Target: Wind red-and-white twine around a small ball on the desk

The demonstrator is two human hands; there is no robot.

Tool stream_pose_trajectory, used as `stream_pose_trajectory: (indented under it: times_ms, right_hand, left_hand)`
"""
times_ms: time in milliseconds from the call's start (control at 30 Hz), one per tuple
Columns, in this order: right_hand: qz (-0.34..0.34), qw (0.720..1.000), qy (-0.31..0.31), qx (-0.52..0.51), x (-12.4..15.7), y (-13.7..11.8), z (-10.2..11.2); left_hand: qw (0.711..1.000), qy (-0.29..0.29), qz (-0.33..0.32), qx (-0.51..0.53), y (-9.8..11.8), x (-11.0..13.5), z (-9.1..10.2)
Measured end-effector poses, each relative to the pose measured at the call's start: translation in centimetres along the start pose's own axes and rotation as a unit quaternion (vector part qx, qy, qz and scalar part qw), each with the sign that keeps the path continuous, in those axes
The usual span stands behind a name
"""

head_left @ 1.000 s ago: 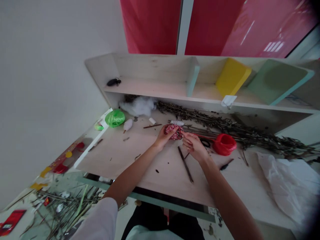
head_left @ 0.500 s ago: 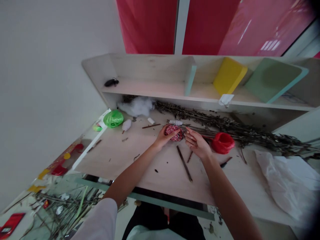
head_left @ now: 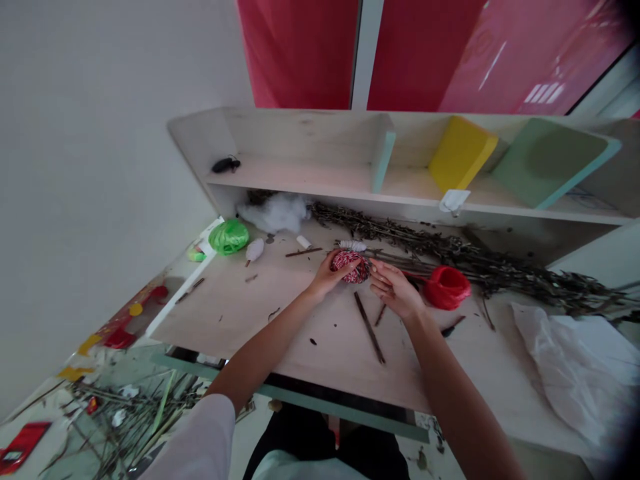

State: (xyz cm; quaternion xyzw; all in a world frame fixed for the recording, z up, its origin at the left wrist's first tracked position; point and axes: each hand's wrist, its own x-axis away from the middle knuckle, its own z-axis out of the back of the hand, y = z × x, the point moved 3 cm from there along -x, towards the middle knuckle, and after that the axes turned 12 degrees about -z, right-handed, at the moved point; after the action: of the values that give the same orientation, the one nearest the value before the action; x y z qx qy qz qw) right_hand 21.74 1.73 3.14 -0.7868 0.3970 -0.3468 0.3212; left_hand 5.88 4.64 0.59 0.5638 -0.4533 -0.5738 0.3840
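My left hand (head_left: 326, 277) is closed around a ball of red-and-white twine (head_left: 349, 265), its thumb across the front. Darker strands show at the ball's right side. My right hand (head_left: 395, 287) is at that side, thumb and forefinger pinched together by the ball; what lies between the fingertips is too small to make out. Just behind the ball rests a white wound bundle of cord (head_left: 352, 245). A roll of red plastic string (head_left: 447, 287) stands right of my right hand, and a dark stick (head_left: 369, 327) lies below the ball.
Dried leafy branches (head_left: 440, 250) run along the back of the desk. To the left are a green string ball (head_left: 229, 237), a white wrapped piece on a stick (head_left: 255, 250) and fluffy white stuffing (head_left: 277, 212). A clear plastic bag (head_left: 560, 367) lies at right, below a shelf (head_left: 310, 179).
My right fingertips have moved slightly, from just off the ball's right edge to closer against it. My left hand keeps its hold on the twine ball.
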Motion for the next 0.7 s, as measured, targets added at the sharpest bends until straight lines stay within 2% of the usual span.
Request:
stream_pose_trajectory:
  times_ms: [200, 333, 467, 567, 700]
  right_hand:
    - [0.016, 0.999, 0.026, -0.02, -0.2, -0.3, 0.1]
    - [0.019, 0.997, 0.044, -0.054, -0.4, -0.4, 0.7]
    - [0.024, 0.994, 0.027, -0.103, -0.5, -0.6, 1.1]
    - [0.033, 0.993, 0.024, -0.111, -0.5, -0.6, 1.2]
    - [0.039, 0.993, 0.061, -0.094, -0.7, -0.5, 1.4]
  left_hand:
    - [1.0, -0.015, 0.022, 0.011, 0.3, 0.0, -0.2]
    - [0.996, -0.064, 0.052, 0.041, 0.4, 0.2, -0.5]
    - [0.988, -0.109, 0.072, 0.084, 0.6, 0.5, -0.6]
    - [0.983, -0.116, 0.089, 0.108, 0.8, 0.5, -0.4]
    - [0.973, -0.115, 0.126, 0.155, 0.9, 0.5, -0.3]
